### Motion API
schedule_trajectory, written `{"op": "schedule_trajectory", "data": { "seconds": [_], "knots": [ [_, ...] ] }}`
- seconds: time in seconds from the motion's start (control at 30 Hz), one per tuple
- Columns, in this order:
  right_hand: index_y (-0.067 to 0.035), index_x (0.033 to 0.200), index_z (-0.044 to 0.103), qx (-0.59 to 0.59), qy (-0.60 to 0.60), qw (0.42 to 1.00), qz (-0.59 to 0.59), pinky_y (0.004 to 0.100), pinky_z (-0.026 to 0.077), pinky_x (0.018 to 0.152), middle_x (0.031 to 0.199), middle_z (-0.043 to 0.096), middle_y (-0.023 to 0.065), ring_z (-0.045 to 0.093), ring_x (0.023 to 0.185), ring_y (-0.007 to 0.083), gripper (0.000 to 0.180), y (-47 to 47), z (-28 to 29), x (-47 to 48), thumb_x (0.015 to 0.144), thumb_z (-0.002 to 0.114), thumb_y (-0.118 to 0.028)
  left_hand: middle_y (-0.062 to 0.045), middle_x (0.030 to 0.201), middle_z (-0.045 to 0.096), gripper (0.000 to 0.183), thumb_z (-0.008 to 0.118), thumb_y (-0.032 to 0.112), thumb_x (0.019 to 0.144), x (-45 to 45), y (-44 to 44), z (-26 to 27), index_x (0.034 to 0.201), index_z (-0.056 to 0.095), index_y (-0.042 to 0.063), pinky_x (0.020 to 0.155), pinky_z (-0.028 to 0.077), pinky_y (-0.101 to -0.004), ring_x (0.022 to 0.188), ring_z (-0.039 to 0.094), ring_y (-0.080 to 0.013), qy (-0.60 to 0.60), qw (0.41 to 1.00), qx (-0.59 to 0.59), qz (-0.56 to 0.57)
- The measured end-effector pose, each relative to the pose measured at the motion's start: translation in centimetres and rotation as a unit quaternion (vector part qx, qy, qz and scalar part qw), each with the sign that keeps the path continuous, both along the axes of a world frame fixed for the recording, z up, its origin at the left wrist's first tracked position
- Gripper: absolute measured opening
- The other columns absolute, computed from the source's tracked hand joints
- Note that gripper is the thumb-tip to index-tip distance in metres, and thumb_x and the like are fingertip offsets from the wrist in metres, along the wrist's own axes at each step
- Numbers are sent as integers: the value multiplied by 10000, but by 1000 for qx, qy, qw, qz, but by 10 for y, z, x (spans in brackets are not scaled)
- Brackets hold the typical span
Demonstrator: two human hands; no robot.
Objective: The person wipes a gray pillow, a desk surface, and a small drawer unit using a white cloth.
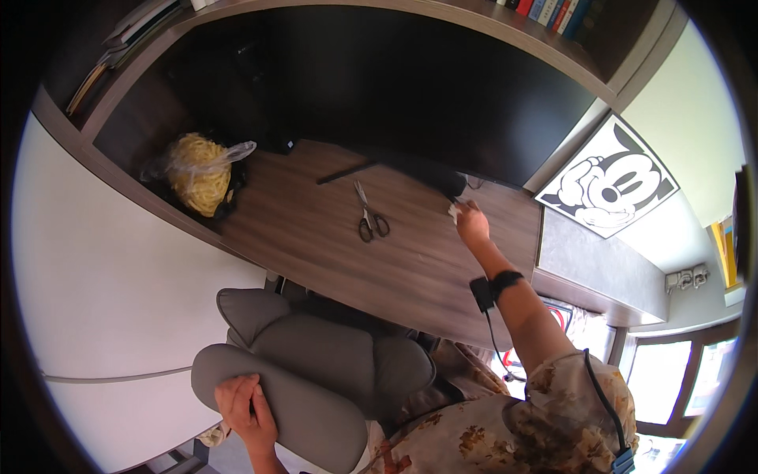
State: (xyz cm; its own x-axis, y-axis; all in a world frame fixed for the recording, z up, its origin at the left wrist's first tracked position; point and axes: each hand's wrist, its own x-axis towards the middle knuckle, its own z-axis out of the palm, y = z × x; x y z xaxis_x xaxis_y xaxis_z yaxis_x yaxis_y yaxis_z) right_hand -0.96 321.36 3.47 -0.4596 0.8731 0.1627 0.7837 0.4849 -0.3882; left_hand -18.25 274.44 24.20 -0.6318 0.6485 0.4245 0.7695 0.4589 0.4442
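My right hand [473, 223] reaches over the wooden desk [308, 219] with its fingers closed on a small white wad [453, 213], perhaps tissue; its material is unclear. Just beyond it is the end of a dark soundbar-like object [438, 179] below a large black screen [379, 83]. To the left of this hand, scissors [368, 218] with dark handles lie on the desk, near a thin black stick [347, 172]. My left hand [243, 409] rests on the grey upholstered top [308, 409] of a chair, its fingers curled; whether they grip the cushion cannot be told.
A clear plastic bag [201, 173] of yellow, strip-like contents stands at the desk's left end. A framed cartoon mouse picture [610, 178] leans at the right above a grey ledge [592, 255]. Books [553, 13] line the shelf above. The chair [320, 343] is against the near desk edge.
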Motion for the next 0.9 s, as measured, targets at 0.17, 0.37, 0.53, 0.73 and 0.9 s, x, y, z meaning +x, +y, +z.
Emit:
{"op": "schedule_trajectory", "data": {
  "seconds": [0.17, 0.37, 0.53, 0.73, 0.9],
  "knots": [
    [-84, 870, 587, 29, -50, 998, 36, 397, 467, 695, 947, 549, 137, 559, 820, 332, 179, 12, -14, -8, 732, 488, -27, -105, 806, 551, 117, 522, -5, 729, -1, 2, 0, 829, 583, -5, 695, 380, -346, 748, 490, -259, 6, 1000, 4, -4],
    [-63, 826, 571, -140, 94, 965, 202, 368, 458, 698, 903, 562, 120, 562, 819, 284, 118, -91, -33, -15, 719, 526, -40, -110, 819, 552, 119, 509, -4, 745, 3, 5, 5, 838, 583, -8, 700, 378, -343, 755, 486, -266, 0, 1000, 23, -11],
    [-93, 840, 596, -132, 99, 902, 398, 362, 470, 662, 879, 556, 88, 572, 793, 278, 203, -162, -15, 2, 675, 521, 0, -114, 840, 555, 110, 495, 18, 779, 4, 0, 0, 846, 580, 0, 717, 385, -324, 798, 489, -251, 10, 1000, 22, -15],
    [-123, 884, 603, -15, 30, 987, 157, 342, 476, 653, 863, 528, 84, 565, 803, 270, 206, -133, -25, 40, 719, 518, -36, -115, 826, 552, 104, 520, 17, 754, 6, -1, 2, 835, 582, -2, 705, 383, -346, 768, 492, -272, 21, 999, 21, -14],
    [-122, 900, 583, 75, -28, 985, 151, 364, 475, 670, 924, 497, 91, 553, 785, 303, 222, -97, -25, 1, 712, 509, -30, -118, 826, 550, 105, 519, 9, 755, 9, -1, 1, 839, 581, -2, 699, 385, -343, 762, 493, -273, 28, 999, 21, -14]
  ]
}}
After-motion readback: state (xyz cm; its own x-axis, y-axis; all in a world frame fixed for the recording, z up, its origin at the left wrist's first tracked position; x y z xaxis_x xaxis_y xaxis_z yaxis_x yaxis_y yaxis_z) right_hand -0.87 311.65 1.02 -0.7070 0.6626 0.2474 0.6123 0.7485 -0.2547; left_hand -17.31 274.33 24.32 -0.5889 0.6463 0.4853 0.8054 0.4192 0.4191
